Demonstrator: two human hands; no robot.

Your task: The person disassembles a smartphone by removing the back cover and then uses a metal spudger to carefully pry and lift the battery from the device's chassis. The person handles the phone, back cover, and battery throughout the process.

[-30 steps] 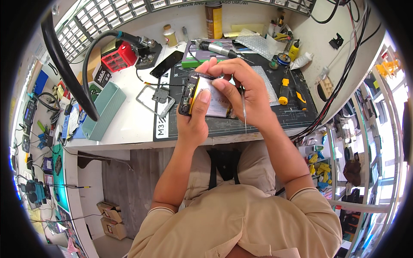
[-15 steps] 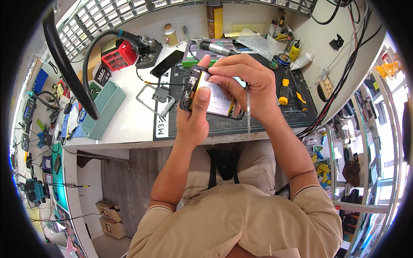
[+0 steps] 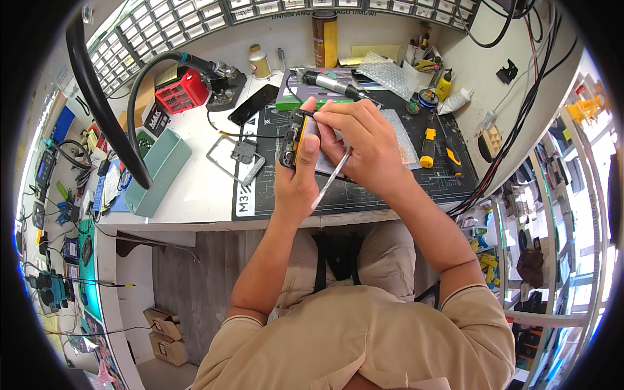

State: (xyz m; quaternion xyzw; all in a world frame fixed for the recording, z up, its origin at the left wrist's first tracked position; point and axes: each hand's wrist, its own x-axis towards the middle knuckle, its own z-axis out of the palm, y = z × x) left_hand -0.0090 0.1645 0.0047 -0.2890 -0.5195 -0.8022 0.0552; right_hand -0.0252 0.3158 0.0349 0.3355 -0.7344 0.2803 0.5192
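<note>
An opened phone [image 3: 290, 144] is tilted up on edge above the dark work mat [image 3: 273, 195], its inner parts and a pale battery face partly showing. My left hand [image 3: 298, 188] is closed round it, thumb across the near face and fingers behind. At the phone's upper edge are the fingertips of my right hand [image 3: 374, 146], pinched together. A slim silvery tool [image 3: 333, 177] runs from the right hand's curled fingers, slanting down toward my left wrist. What the right fingertips pinch at the phone is hidden.
A grey phone frame [image 3: 224, 170] and a dark phone [image 3: 255, 104] lie to the left. Yellow-and-black screwdrivers [image 3: 428, 149] and bubble wrap [image 3: 398, 130] lie right. A teal box [image 3: 170, 175] stands at the left, below a thick black bent arm [image 3: 104, 104]. A purple-green box [image 3: 292, 97] sits behind.
The phone has tipped more onto its edge, so less of the battery shows. My right hand has moved left, and its silvery tool has swung from upright to slanting down left.
</note>
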